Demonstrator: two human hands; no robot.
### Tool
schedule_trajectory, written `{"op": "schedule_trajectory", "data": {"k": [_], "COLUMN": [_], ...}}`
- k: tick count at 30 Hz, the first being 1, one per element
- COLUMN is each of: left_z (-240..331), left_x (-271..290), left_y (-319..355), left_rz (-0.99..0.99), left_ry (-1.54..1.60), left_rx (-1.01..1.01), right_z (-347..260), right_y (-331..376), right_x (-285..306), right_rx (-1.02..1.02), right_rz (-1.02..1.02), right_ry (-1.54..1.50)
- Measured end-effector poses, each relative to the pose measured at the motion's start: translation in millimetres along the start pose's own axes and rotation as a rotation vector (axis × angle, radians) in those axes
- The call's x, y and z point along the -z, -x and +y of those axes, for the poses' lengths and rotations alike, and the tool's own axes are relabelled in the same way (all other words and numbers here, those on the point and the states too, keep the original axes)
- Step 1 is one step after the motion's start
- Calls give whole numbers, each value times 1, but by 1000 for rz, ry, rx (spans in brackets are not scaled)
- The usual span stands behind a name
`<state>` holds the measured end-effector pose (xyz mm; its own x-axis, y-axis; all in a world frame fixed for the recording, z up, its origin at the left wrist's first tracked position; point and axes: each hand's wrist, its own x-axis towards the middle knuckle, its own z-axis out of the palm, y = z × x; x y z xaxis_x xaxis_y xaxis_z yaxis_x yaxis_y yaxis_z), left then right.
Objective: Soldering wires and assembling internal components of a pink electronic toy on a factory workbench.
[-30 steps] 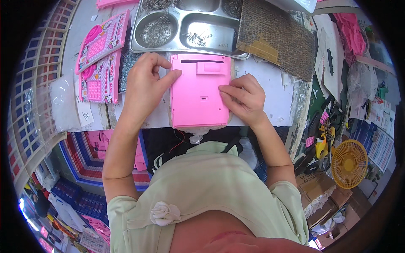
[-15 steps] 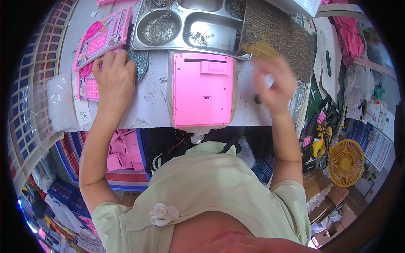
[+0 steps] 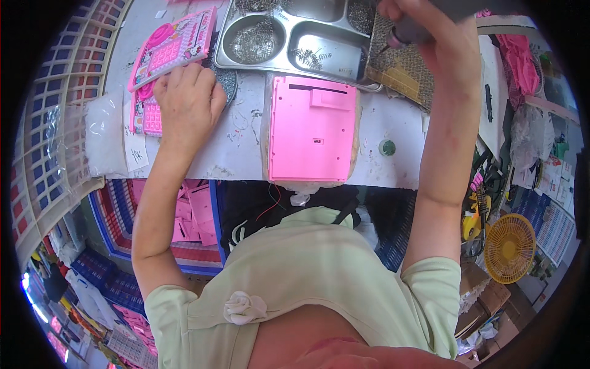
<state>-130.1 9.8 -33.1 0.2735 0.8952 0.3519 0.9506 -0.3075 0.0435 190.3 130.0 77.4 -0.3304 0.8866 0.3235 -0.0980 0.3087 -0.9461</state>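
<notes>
At the left of the table, my left hand (image 3: 189, 101) is curled, fingers bent down, against the lower edge of a pink toy calculator (image 3: 175, 49) stacked on another. What its fingertips hold, if anything, is hidden. Partly under that hand lies a round dish of small dark bits (image 3: 227, 83). My right hand (image 3: 430, 27) is raised at the upper right, wrapped round a dark electric screwdriver (image 3: 402, 32) whose tip points down and left. Between my hands, a flat pink plastic casing (image 3: 310, 138) lies on a wrapped pad, with small screw holes showing.
Behind the casing stands a metal compartment tray (image 3: 283, 69) with springs and small metal parts. A brown textured mat (image 3: 399, 80) lies beside it. A green round piece (image 3: 387, 147) sits right of the casing. At left stands a white plastic basket (image 3: 46, 135); below, a crate of pink parts (image 3: 196, 212).
My right hand has gone up and right and now holds the screwdriver. The green round piece is uncovered. My left hand stays by the calculators; the whole view has shifted slightly.
</notes>
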Motion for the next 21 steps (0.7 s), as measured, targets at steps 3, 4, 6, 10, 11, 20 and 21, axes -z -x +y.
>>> {"op": "schedule_trajectory", "data": {"k": [3,4,6,10,11,20,21], "left_z": [6,13,42,93,98,104,104], "left_x": [5,8,20,37,38,43,42], "left_y": [4,1,1,6,6,-5,-6], "left_rz": [4,2,-8,-7,6,-53,-57], "left_ry": [80,123,323,566,600,639,637], "left_rx": [-7,-18,-94,-216,-229,-348,-360], "right_z": [5,5,2,-15,-18,-23,-22], "right_y": [38,52,77,105,109,117,117], "right_x": [-22,-16,-19,-60,-63,-64,-64], "right_rx": [28,20,10,25,28,-19,-17], "right_rz": [21,-34,-88,-37,-35,-201,-206], "right_ry": [-240,-259,-321,-442,-441,-459,-462]}}
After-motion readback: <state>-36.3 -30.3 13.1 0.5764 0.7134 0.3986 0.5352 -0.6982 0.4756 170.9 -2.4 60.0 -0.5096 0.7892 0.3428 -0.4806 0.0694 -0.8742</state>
